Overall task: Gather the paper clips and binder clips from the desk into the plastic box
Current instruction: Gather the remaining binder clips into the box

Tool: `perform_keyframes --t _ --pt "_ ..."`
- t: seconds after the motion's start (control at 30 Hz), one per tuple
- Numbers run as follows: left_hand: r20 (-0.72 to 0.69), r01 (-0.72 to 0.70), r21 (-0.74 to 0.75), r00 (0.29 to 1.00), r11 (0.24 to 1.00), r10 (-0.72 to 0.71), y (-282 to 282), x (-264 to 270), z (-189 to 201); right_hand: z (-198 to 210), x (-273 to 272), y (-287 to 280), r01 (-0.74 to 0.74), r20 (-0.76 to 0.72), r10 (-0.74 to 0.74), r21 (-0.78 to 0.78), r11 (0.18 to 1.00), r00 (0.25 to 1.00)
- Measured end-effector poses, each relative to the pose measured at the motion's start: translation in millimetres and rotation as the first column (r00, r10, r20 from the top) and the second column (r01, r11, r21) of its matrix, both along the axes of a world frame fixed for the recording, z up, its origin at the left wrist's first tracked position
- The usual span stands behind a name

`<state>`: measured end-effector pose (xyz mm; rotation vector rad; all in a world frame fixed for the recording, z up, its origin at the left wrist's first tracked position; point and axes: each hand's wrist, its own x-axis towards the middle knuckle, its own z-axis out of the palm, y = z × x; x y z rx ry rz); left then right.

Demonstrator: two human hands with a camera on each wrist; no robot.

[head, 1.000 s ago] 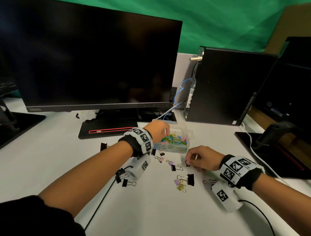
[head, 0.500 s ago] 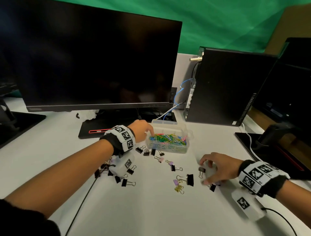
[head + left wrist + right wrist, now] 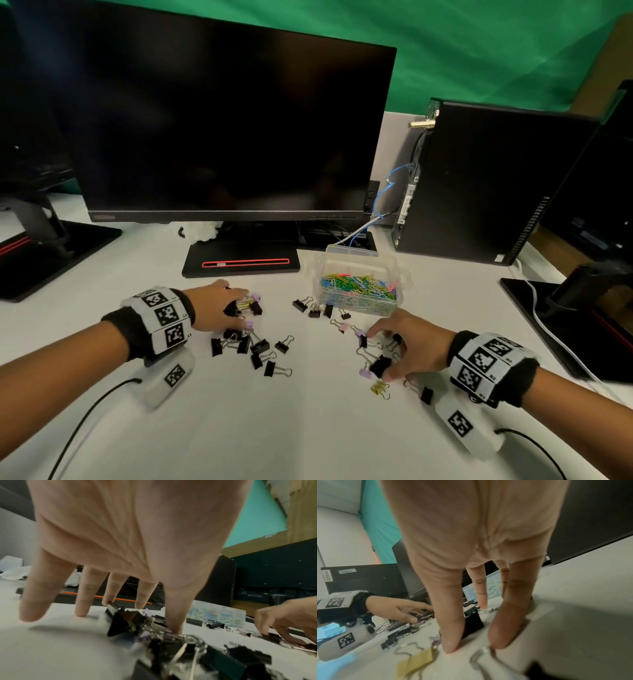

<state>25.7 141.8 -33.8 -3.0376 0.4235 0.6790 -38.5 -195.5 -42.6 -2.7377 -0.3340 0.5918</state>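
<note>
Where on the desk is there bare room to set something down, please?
The near desk between the two forearms is bare, and so is the stretch left of the monitor stand. It is crowded between the left hand, right hand and plastic box, where binder clips lie scattered.

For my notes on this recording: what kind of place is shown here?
Probably an office or computer lab workstation. A large dark monitor stands on a white desk, a black desktop computer tower stands beside it, and more monitor stands sit at both edges. A green backdrop hangs behind, which suggests a recording setup.
</note>
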Motion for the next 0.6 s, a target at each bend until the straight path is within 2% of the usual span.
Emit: perform_keyframes --t 0.13,0.27,0.37,0.43,0.6 --pt "-0.037 0.099 -0.049 0.994 0.994 -0.101 -2.6 -9.5 -4.2 4.5 6.5 26.8 -0.045 -0.033 0.046 0.016 0.999 0.998" --pt "-0.137 0.167 -0.094 0.974 0.982 -0.178 -14.2 -19.6 -7.0 8.4 14.1 51.4 -0.176 0.009 0.179 -0.136 0.975 0.984" --pt "-0.173 0.185 -0.135 0.963 0.973 -0.207 -23.0 -25.4 -7.4 18.6 17.6 73.7 -0.198 0.060 0.209 -0.149 0.969 0.976" --pt "-0.140 0.158 -0.174 0.973 0.972 -0.183 -24.4 -24.2 -7.0 24.3 22.9 88.1 -0.222 0.114 0.239 -0.144 0.965 0.964" --pt "0.049 0.061 -0.207 0.997 0.977 -0.052 -12.9 -20.9 -0.3 26.0 42.3 116.2 -0.303 0.157 0.318 -0.112 0.946 0.935"
